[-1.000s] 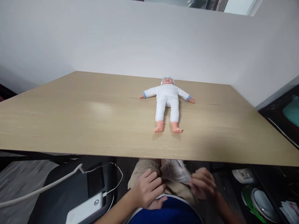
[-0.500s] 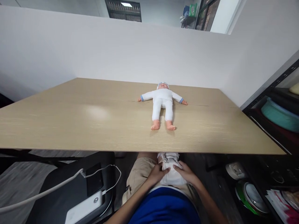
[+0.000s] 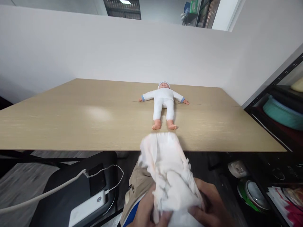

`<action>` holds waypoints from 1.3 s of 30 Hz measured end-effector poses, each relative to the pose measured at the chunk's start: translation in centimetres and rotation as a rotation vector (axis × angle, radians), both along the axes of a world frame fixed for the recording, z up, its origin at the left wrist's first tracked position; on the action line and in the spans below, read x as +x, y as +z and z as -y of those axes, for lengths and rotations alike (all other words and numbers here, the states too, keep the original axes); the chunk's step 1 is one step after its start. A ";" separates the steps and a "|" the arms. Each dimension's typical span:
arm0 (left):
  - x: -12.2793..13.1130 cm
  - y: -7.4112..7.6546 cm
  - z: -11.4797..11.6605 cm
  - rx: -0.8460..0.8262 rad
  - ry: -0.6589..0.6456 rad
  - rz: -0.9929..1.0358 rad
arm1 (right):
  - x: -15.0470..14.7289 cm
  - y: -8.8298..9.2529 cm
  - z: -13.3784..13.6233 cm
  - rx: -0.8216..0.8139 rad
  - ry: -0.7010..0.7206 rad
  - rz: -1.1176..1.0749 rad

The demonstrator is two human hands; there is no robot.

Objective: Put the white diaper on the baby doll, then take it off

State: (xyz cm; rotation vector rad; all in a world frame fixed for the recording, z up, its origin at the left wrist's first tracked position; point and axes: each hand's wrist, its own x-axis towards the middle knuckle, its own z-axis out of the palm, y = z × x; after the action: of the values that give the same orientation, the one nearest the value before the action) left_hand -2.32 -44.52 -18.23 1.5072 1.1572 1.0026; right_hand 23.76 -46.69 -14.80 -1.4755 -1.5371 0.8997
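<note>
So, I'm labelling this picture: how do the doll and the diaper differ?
The doll lies face up on the table; the diaper is held by the left hand and right hand. The doll's arms are spread wide, while the diaper is creased and ruffled. The doll is farther from the camera than the diaper. Both are mostly white.

White diaper (ruffle-edged), loosely crumpled
</note>
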 end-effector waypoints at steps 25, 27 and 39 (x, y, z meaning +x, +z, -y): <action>0.3 -0.6 -9.0 -0.092 0.055 -0.172 | -6.6 -0.6 -19.8 0.301 0.157 0.645; -1.4 0.3 -10.3 0.120 0.093 -0.332 | -7.0 -1.5 -21.5 0.240 0.190 0.684; -1.1 4.8 -33.2 0.859 -0.518 -0.880 | -9.4 -4.1 -19.2 0.225 0.162 0.728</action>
State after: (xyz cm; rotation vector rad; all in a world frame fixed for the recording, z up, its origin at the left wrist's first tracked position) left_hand -3.38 -11.29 -13.46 2.9387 0.7837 0.4448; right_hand 14.32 -27.44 -18.93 -1.6122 -2.2195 0.2441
